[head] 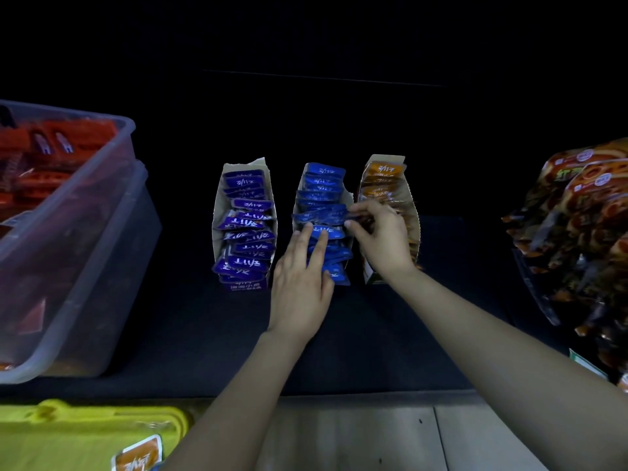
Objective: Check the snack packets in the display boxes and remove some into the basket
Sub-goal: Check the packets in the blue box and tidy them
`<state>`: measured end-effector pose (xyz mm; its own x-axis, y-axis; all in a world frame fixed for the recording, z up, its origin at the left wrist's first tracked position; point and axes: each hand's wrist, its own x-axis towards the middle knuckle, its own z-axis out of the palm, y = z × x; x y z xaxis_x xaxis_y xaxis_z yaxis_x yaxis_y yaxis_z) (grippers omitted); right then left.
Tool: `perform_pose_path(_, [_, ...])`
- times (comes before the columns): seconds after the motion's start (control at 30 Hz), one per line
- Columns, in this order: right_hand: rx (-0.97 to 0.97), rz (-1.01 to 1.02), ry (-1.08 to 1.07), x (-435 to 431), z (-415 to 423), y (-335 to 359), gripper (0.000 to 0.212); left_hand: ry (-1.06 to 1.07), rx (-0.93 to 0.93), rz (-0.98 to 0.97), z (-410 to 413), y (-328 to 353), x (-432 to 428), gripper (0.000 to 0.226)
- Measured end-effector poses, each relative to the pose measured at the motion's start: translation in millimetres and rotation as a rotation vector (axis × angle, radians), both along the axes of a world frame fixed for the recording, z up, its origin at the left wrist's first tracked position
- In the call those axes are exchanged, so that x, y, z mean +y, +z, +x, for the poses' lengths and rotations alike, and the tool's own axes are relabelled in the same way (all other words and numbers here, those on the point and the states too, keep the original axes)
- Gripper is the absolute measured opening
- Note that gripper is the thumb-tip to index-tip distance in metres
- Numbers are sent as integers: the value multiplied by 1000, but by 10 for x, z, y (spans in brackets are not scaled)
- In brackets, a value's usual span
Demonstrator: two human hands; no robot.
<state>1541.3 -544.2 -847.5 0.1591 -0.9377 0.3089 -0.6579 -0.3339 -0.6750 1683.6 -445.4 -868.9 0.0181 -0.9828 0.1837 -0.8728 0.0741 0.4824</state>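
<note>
Noted at centre of the dark shelf: three open-topped tan cardboard display boxes side by side. Of these, middle box (349, 198) packed with small glossy blue foil snack packets (323, 180), stood on edge in a loose row; purple-packet box (217, 212) near it at 9 o'clock, orange-packet box (412, 212) just beside it at 3 o'clock. Packets judged light, thin, pliable and slick-skinned; likely to slide against neighbours and to flop if taken by the middle. Best taken by a top corner or the upper edge, thumb against forefinger, and drawn straight up out of the row. State of left hand (299, 283): flat, fingers straight and slightly apart, fingertips (307, 231) resting on packets near the row's middle, apparently steadying or parting them; grips nothing. State of right hand (384, 236): reaching in from 3 o'clock across the orange-packet box, thumb and forefinger closed in a pinch on the right end of one tilted dark-blue packet (319, 216). More than one packet in the pinch or not: cannot tell, blurred. Destination: yellow plastic basket (102, 416) at 7 o'clock of frame, well apart from the boxes, one orange packet (137, 457) showing in it. Also present: clear plastic tub (112, 185) of red packets at 9 o'clock, heap of large brown-orange snack bags (577, 226) at 3 o'clock.
</note>
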Motion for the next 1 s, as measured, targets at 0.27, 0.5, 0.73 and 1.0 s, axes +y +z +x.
perform_pose_path(0.27, [-136, 54, 37, 97, -62, 103, 3, -14, 9, 72, 10, 77, 15, 63])
perform_pose_path(0.5, [-326, 71, 34, 237, -144, 243, 7, -7, 21, 110, 10, 151, 43, 62])
perform_pose_path(0.73, [-752, 168, -36, 369, -97, 579, 11, 48, 229, -177, -156, 338, 110, 80])
perform_pose_path(1.0, [-850, 382, 190, 557, -1, 749, 20, 45, 535, -359, -145, 409, 45, 47])
